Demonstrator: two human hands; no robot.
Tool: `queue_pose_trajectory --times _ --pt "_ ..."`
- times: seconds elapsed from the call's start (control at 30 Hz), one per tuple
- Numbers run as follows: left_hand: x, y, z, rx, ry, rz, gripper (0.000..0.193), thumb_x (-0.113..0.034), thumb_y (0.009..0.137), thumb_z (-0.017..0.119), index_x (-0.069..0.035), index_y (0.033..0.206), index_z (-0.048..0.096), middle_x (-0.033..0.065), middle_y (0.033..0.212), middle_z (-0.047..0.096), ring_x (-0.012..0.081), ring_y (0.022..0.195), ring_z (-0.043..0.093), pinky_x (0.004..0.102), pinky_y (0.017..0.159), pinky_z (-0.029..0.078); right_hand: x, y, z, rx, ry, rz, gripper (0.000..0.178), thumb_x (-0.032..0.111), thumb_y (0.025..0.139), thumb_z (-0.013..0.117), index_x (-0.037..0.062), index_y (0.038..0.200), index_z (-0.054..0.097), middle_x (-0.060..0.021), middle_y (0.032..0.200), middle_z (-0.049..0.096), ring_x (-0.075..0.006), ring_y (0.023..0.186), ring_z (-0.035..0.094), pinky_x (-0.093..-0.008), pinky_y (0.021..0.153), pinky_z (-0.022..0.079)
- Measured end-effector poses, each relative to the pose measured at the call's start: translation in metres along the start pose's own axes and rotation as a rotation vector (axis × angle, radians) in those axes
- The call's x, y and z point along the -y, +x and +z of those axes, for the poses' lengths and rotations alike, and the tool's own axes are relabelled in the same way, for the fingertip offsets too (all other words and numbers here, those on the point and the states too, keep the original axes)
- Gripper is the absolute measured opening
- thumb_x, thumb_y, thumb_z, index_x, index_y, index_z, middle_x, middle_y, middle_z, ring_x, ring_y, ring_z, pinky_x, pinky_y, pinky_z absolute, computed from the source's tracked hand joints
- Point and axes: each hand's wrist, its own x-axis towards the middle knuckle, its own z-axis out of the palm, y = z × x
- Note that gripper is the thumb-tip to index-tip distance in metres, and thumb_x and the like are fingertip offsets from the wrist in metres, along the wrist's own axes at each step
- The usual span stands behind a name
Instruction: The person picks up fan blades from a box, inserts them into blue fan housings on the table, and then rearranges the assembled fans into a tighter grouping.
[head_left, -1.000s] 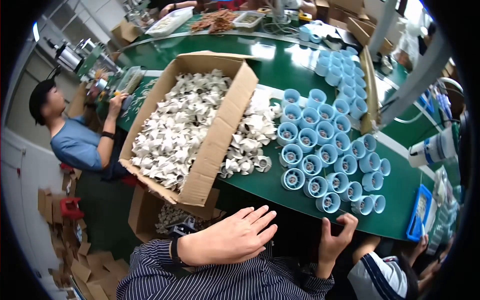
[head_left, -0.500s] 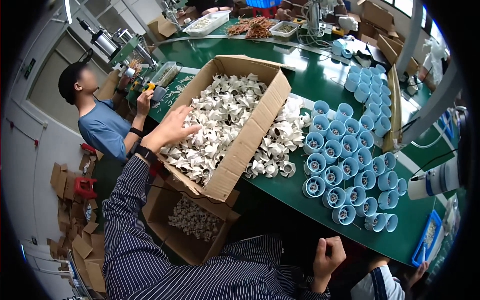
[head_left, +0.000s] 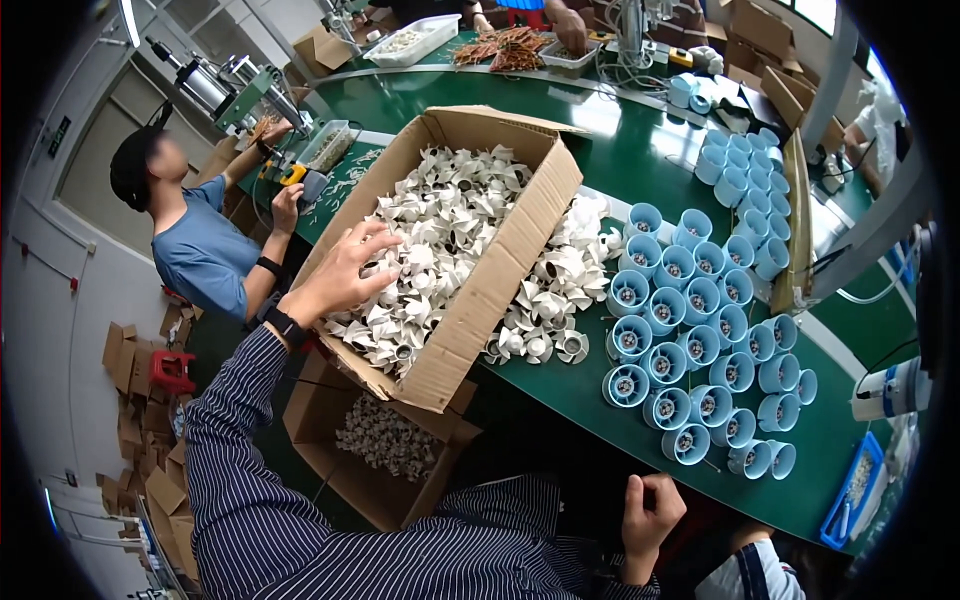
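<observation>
My left hand (head_left: 350,272) is open, its fingers spread and slightly bent over the near left side of a cardboard box (head_left: 490,285). White plastic fan impellers (head_left: 450,215) fill this box, and the fingertips are at the top of the heap; whether they touch the parts is hard to see. More white impellers (head_left: 548,310) lie loose on the green table against the box's right side. Low in the view, off the table's near edge, my right hand (head_left: 652,515) is curled into a loose fist, with nothing visible in it.
Rows of light-blue round housings (head_left: 665,310) stand on the green table (head_left: 560,400) to the right. Below sits another carton (head_left: 345,470) of small parts. A co-worker in blue (head_left: 205,250) works at a press on the left. A blue tray (head_left: 855,490) lies far right.
My left hand has shifted slightly, its fingers bending more over the impellers. My right hand stays nearly where it was. The co-worker in blue has stretched an arm toward the press.
</observation>
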Motion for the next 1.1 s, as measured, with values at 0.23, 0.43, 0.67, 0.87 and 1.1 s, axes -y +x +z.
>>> queue_pose_trajectory --times 0.23,0.43,0.67,0.87,1.1 --pt "0.001 0.022 0.008 -0.044 0.064 -0.073 0.056 -0.037 0.091 0.077 -0.007 0.138 0.068 0.0168 0.137 0.066 0.0383 0.127 0.065 0.0444 0.11 0.051 0.002 0.002 0.0 0.013 0.0 0.012 0.02 0.006 0.094 0.079 0.0003 0.082 0.064 -0.0106 0.072 0.062 -0.0225 0.063 0.06 -0.0333 0.06 0.044" --pt "-0.011 0.012 -0.006 -0.009 -0.01 -0.046 0.047 -0.035 0.088 0.079 -0.008 0.127 0.076 0.0145 0.131 0.068 0.0324 0.119 0.069 0.0414 0.102 0.055 0.005 0.001 0.003 -0.002 0.042 -0.012 0.019 0.005 0.092 0.08 0.0 0.082 0.065 -0.0105 0.072 0.064 -0.0223 0.062 0.061 -0.0331 0.06 0.045" --pt "-0.023 0.001 -0.004 0.057 -0.041 -0.004 0.06 -0.043 0.088 0.082 -0.015 0.14 0.069 0.014 0.133 0.065 0.0375 0.123 0.067 0.0473 0.104 0.055 0.004 0.0 0.006 0.042 0.049 0.029 0.019 0.005 0.092 0.08 -0.0006 0.082 0.065 -0.0112 0.073 0.065 -0.0231 0.063 0.063 -0.0332 0.061 0.046" --pt "-0.031 0.008 -0.001 0.062 0.014 -0.109 0.053 -0.036 0.086 0.081 -0.012 0.133 0.072 0.0116 0.135 0.065 0.0351 0.122 0.068 0.0455 0.105 0.055 0.01 0.004 0.003 0.065 0.046 0.023 0.02 0.005 0.092 0.08 -0.0011 0.082 0.065 -0.0117 0.073 0.065 -0.0236 0.063 0.062 -0.0332 0.061 0.047" --pt "-0.022 0.009 0.001 -0.019 -0.053 -0.003 0.047 -0.028 0.082 0.081 -0.011 0.124 0.071 0.0152 0.13 0.066 0.0358 0.121 0.067 0.0434 0.106 0.053 0.01 -0.005 0.0 0.041 0.036 0.079 0.021 0.005 0.092 0.08 -0.0009 0.081 0.064 -0.0111 0.072 0.064 -0.0225 0.062 0.062 -0.0322 0.06 0.046"
